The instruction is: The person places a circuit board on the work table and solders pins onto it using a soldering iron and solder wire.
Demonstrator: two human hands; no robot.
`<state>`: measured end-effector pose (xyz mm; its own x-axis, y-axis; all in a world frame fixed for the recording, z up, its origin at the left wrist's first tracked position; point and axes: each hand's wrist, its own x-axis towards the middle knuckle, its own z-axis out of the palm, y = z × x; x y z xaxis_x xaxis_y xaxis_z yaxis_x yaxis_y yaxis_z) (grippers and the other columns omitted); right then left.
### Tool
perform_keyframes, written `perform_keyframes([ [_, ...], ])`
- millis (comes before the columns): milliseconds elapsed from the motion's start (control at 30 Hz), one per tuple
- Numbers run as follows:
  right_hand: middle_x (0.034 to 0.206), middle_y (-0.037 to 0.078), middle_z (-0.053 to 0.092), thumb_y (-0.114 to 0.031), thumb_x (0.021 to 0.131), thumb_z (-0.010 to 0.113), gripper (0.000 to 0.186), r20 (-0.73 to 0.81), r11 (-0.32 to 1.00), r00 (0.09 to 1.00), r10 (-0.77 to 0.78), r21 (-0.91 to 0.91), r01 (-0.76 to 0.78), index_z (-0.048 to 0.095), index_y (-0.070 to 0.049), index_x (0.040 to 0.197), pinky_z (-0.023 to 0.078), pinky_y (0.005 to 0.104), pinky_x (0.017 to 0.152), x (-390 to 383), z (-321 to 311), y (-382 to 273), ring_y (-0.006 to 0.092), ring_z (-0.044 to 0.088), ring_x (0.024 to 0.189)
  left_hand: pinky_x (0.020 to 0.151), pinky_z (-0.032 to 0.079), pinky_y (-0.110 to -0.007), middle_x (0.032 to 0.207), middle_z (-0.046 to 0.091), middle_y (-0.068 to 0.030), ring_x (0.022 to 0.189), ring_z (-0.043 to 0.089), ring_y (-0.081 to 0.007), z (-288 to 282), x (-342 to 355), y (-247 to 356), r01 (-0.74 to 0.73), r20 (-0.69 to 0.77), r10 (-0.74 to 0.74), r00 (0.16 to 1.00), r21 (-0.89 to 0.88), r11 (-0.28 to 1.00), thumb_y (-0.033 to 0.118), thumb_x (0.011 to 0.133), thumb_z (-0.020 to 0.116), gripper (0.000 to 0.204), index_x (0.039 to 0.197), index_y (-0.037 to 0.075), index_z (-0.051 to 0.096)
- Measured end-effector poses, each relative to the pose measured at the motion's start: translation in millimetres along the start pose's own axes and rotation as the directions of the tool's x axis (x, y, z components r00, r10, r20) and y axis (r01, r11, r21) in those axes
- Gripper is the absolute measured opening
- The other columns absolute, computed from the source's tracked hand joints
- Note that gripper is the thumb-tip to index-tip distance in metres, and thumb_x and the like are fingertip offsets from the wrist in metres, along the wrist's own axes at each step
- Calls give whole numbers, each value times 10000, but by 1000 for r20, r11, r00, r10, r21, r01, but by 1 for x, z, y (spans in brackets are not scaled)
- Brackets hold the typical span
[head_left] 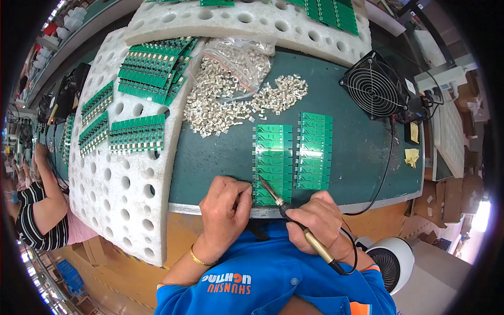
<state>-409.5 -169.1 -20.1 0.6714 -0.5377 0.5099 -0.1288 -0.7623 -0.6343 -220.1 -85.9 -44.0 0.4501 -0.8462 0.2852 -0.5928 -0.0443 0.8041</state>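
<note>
A soldering iron point(314, 242) with a tan handle is gripped in my right hand point(318, 222). Its tip rests at the left edge of a green circuit board panel point(274, 152), among the small pins there. My left hand point(226, 207) is closed in a pinch beside that same edge; whatever its fingers hold is too small or hidden. To the right lies a second green panel point(315, 152), also with pins along its left side. Beyond the panels, small white connectors point(218, 107) are heaped on the green table, spilling from a clear plastic bag point(244, 60).
White foam boards with holes point(118, 184) stand left and at the back, bearing several populated circuit boards point(137, 134). A black fan point(374, 86) sits at the back right, its cable running down the table point(220, 163). A white fan point(391, 262) is lower right. Another person's arm point(50, 184) shows at far left.
</note>
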Motion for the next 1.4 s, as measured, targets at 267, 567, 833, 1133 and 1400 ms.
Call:
perform_keyframes([
  [267,721,53,666,-49,670,815,340,11,1000,1000,-15,-15,15,685,-30,983,434,344,608,-1,1,-1,199,596,568,550,506,-360,808,626,-114,629,636,-264,1,-4,-3,6,6,-6,1000,15,1000,-36,785,745,113,860,32,695],
  [567,718,47,651,-59,677,819,347,25,999,999,-20,-32,20,691,-38,999,440,342,610,-2,1,-1,197,590,568,544,503,-359,796,622,-112,620,632,-263,1,-4,-3,8,8,-8,1000,21,1000,-33,782,748,106,847,32,696],
  [833,729,36,658,-90,698,832,337,45,998,999,-10,-65,13,696,-63,1006,445,332,610,-4,0,-4,180,595,572,539,500,-357,789,616,-113,613,627,-262,-1,-4,-2,-4,20,4,1000,14,1000,-40,779,751,111,845,27,692],
  [1133,739,71,658,-119,805,783,316,115,997,993,-5,-70,13,655,-48,1086,473,360,639,-4,-4,-8,225,628,608,484,439,-282,785,608,-88,541,537,-139,1,-4,-5,-52,16,51,999,15,999,-63,793,748,116,862,18,701],
  [1400,743,70,654,-148,825,782,320,121,995,992,-27,-93,38,650,-46,1099,472,365,636,-5,-3,-9,222,631,625,481,443,-282,783,608,-88,538,542,-143,1,-4,-6,-60,4,60,998,8,998,-67,786,752,132,866,22,696],
])
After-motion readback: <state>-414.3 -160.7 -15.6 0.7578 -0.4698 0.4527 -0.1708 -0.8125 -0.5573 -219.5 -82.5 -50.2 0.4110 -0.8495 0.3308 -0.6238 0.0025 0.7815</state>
